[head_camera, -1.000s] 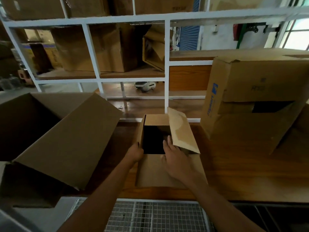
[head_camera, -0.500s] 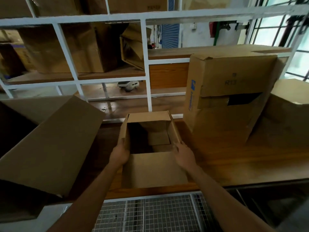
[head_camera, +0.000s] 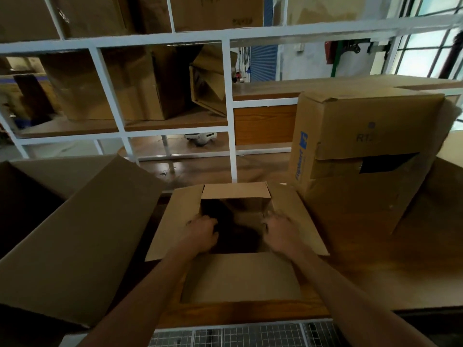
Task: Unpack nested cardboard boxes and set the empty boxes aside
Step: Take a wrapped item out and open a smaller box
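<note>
Because its inside likely needs checking, the left hand [head_camera: 203, 231] and right hand [head_camera: 280, 230] each clutch a rim of the small cardboard box [head_camera: 240, 276].

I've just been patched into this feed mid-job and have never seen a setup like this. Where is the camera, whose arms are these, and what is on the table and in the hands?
There is no machine here. A person wears one wide-angle camera on the head, looking forward and down, so the two bare arms coming in from the bottom are their own. The left hand and right hand each sit at a side edge of the small open box. Their fingers seem to curl over its rim, and its flaps are spread outward. The inside is too dark to tell what it holds. The box stands on a wooden table. A large open box lies to the left, and a tall printed box stands to the right. Behind them is a white shelf frame.
</note>
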`<action>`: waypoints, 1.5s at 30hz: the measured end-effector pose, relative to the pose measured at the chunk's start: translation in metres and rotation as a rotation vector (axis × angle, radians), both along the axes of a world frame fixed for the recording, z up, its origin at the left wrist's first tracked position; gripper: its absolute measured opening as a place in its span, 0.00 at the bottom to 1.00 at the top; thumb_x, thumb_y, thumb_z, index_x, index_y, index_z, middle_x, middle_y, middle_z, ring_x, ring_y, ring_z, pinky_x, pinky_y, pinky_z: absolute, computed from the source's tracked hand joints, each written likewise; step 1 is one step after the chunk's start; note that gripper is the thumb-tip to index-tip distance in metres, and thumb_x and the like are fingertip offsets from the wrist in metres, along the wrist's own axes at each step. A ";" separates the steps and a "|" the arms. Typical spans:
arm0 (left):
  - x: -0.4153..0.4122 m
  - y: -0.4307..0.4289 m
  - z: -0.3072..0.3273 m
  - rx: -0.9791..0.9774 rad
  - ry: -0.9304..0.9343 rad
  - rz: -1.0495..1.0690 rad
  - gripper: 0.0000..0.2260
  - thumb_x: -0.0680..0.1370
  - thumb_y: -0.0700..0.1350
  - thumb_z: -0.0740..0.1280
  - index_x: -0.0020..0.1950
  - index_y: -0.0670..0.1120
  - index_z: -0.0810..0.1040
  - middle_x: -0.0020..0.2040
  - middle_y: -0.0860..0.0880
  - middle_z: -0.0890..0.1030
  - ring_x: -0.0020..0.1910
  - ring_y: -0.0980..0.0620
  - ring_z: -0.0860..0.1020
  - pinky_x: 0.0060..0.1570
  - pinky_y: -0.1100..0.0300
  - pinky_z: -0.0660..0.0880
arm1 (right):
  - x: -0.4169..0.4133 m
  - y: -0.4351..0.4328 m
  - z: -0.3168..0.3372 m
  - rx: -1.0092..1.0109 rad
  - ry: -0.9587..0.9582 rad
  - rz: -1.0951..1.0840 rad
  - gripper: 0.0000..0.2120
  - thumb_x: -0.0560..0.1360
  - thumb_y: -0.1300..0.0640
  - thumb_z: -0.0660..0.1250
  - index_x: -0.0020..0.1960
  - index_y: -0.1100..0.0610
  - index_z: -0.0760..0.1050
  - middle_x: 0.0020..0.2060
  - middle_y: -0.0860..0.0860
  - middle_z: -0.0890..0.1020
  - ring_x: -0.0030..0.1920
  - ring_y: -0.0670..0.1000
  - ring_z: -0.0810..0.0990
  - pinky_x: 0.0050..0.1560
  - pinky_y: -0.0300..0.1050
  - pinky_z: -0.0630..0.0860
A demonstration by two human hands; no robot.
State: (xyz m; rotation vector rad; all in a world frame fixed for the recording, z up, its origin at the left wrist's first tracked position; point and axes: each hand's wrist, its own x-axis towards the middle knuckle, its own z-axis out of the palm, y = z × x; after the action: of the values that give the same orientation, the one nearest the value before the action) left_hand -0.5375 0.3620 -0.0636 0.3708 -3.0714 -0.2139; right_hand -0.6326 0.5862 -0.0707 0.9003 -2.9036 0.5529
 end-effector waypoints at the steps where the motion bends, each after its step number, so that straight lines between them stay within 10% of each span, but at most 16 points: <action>1: -0.010 -0.004 -0.001 -0.047 -0.052 -0.040 0.14 0.78 0.50 0.64 0.63 0.48 0.76 0.60 0.46 0.78 0.61 0.46 0.75 0.61 0.49 0.73 | -0.009 -0.005 0.000 0.042 -0.014 0.011 0.13 0.76 0.52 0.64 0.60 0.51 0.76 0.60 0.49 0.77 0.59 0.49 0.75 0.57 0.47 0.73; 5: -0.052 -0.020 -0.003 -0.147 -0.088 -0.143 0.17 0.78 0.51 0.63 0.66 0.48 0.75 0.66 0.45 0.74 0.70 0.43 0.66 0.68 0.46 0.66 | -0.046 -0.027 0.001 0.210 0.001 0.098 0.19 0.78 0.51 0.60 0.68 0.50 0.72 0.75 0.50 0.65 0.75 0.55 0.59 0.71 0.59 0.62; 15: -0.140 -0.071 0.012 -0.017 0.316 -0.048 0.19 0.77 0.48 0.65 0.68 0.50 0.72 0.73 0.44 0.66 0.73 0.40 0.62 0.71 0.42 0.63 | -0.134 -0.073 0.010 0.181 -0.032 0.011 0.34 0.79 0.58 0.60 0.80 0.51 0.48 0.79 0.51 0.41 0.78 0.60 0.43 0.75 0.61 0.54; 21: -0.175 -0.099 -0.008 0.046 -0.099 0.040 0.25 0.77 0.50 0.67 0.73 0.49 0.66 0.71 0.45 0.68 0.68 0.39 0.68 0.64 0.38 0.68 | -0.169 -0.082 -0.006 0.173 -0.049 0.001 0.31 0.77 0.61 0.62 0.78 0.50 0.55 0.77 0.50 0.58 0.73 0.56 0.63 0.69 0.54 0.68; 28: -0.192 -0.120 -0.024 0.405 0.138 0.131 0.14 0.73 0.34 0.68 0.56 0.47 0.81 0.56 0.44 0.82 0.54 0.46 0.80 0.55 0.52 0.78 | -0.177 -0.090 -0.016 -0.096 -0.063 -0.075 0.25 0.77 0.66 0.62 0.73 0.53 0.68 0.71 0.51 0.70 0.68 0.53 0.70 0.69 0.49 0.69; 45: -0.122 -0.200 -0.009 0.454 0.168 0.157 0.19 0.73 0.33 0.65 0.62 0.46 0.80 0.58 0.43 0.82 0.59 0.43 0.79 0.59 0.53 0.75 | -0.143 -0.183 -0.022 -0.260 -0.148 -0.174 0.20 0.79 0.60 0.64 0.69 0.49 0.70 0.57 0.50 0.80 0.58 0.52 0.79 0.52 0.47 0.78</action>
State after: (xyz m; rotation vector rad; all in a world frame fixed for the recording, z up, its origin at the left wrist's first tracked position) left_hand -0.6595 0.1623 -0.0722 0.5719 -2.7864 -0.8899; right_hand -0.7751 0.4028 -0.0923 0.5912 -2.9020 0.9898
